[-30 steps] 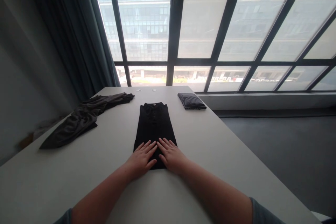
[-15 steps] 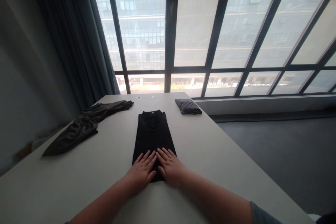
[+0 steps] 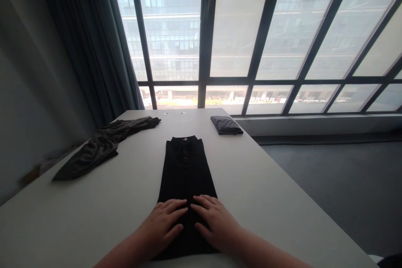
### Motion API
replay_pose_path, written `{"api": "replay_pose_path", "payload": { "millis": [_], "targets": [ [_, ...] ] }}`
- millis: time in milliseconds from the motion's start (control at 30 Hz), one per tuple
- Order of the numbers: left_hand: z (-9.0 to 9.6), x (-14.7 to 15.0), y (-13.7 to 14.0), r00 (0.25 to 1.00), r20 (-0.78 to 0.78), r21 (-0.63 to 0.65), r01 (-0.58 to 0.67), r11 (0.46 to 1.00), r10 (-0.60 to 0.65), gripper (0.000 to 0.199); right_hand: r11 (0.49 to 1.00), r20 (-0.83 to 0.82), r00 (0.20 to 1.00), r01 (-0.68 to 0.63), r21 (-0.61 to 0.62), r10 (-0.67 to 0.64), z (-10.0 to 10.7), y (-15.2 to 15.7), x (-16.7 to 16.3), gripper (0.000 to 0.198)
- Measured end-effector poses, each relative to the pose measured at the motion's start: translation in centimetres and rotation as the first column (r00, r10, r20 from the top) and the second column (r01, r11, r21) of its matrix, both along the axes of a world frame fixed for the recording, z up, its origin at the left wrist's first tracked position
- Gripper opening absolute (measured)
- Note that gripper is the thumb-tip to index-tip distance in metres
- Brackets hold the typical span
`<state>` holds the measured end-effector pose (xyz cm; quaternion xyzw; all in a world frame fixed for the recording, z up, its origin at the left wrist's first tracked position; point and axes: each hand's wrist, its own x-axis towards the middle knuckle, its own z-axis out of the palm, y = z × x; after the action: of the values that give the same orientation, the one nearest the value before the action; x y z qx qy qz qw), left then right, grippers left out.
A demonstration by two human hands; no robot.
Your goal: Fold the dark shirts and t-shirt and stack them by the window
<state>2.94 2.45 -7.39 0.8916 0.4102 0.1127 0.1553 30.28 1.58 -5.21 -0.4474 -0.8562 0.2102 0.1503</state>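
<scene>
A black button-neck shirt (image 3: pixel 186 171) lies folded into a long narrow panel, its collar at the far end and its lower end near me. My left hand (image 3: pixel 163 224) rests on the shirt's left side, fingers spread and pointing inward. Across from it, my right hand (image 3: pixel 216 222) lies on the right side with fingers apart. Both hands touch the cloth without gripping it, and their fingertips almost meet over the middle. Parts of the shirt's lower half are hidden beneath the hands.
The white table (image 3: pixel 270 209) stretches toward the windows (image 3: pixel 232 33). A crumpled dark garment (image 3: pixel 97 150) lies on its left side. At the far right edge sits a folded dark garment (image 3: pixel 226 124) with a patterned border. A dark curtain (image 3: pixel 84 42) hangs at the left.
The shirt's lower end now reaches closer to me, and the panel looks longer. Both hands have moved toward me and turned inward, still on the cloth. The view has shifted slightly.
</scene>
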Motion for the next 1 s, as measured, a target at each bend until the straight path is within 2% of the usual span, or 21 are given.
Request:
{"api": "replay_pose_path", "payload": {
  "millis": [67,100,167,233,333,467,600,800,1000],
  "targets": [
    [0.7,-1.4,2.4,0.996,0.065,-0.002,-0.060,0.998,0.060,0.044,0.999,-0.041,0.999,0.030,0.040,-0.029,0.5,2.4,1.2,0.040],
    [0.9,-2.1,3.8,0.992,0.070,0.013,-0.102,0.995,0.101,0.045,0.997,-0.052,0.997,0.057,0.060,-0.054,0.5,4.0,1.9,0.039],
    [0.8,-3.5,6.7,0.984,0.020,0.059,-0.181,0.982,0.180,0.048,0.993,-0.020,0.995,0.099,0.072,-0.098,0.0,7.5,3.5,0.043],
    [0.4,-4.5,9.5,0.977,-0.030,0.104,-0.209,0.972,0.213,0.050,0.989,0.020,0.992,0.123,0.077,-0.125,-0.8,11.1,4.9,0.044],
    [-0.1,-5.1,13.4,0.973,0.009,0.169,-0.229,0.958,0.231,0.052,0.981,0.022,0.988,0.148,0.125,-0.152,-1.8,15.7,6.3,0.048],
    [-0.6,-4.7,18.2,0.923,0.123,0.184,-0.383,0.905,0.366,0.051,0.967,-0.017,0.982,0.189,0.172,-0.189,-2.1,20.4,5.9,0.052],
    [-0.9,-4.2,23.1,0.857,0.162,0.142,-0.510,0.848,0.488,0.050,0.951,-0.008,0.961,0.273,0.148,-0.275,-2.1,24.5,4.3,0.053],
    [-0.6,-3.6,29.3,0.854,0.210,0.108,-0.505,0.856,0.477,0.049,0.938,-0.051,0.946,0.324,0.126,-0.320,-2.5,30.4,2.8,0.052],
    [-0.6,-2.9,33.9,0.841,0.282,0.034,-0.489,0.872,0.461,0.047,0.945,-0.185,0.940,0.310,0.102,-0.288,-2.4,34.2,2.6,0.044]
  ]
}}
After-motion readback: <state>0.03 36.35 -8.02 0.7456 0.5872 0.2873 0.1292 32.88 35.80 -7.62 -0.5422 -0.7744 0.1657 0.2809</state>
